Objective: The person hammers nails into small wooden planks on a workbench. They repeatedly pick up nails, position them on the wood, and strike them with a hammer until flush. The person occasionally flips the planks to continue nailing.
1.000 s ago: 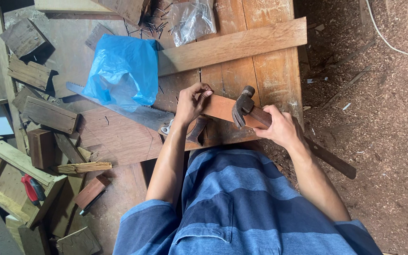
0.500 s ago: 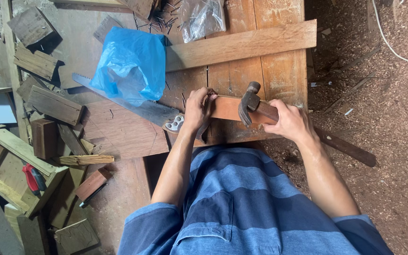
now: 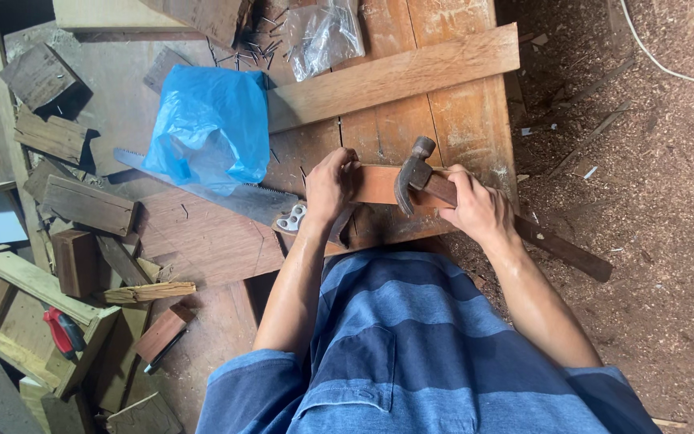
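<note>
My right hand (image 3: 475, 207) grips the wooden handle of a claw hammer (image 3: 413, 174) close to its dark metal head, which rests over a small reddish wood block (image 3: 377, 184). My left hand (image 3: 332, 183) presses on the left end of that block, fingers curled over its edge. The block lies on a plank workbench (image 3: 459, 120). The hammer handle runs back to the right past my wrist, ending over the sawdust floor. A hand saw (image 3: 238, 197) lies just left of my left hand, its blade partly under a blue plastic bag (image 3: 210, 124).
A long wood board (image 3: 395, 76) lies across the bench beyond the block. A clear bag and loose nails (image 3: 323, 32) sit at the far edge. Scrap wood offcuts (image 3: 82, 205) crowd the left side. Sawdust (image 3: 652, 185) covers the ground to the right.
The hammer head has swung a little, now lying over the block's middle. My left hand has stayed on the block's left end. The view has shifted slightly.
</note>
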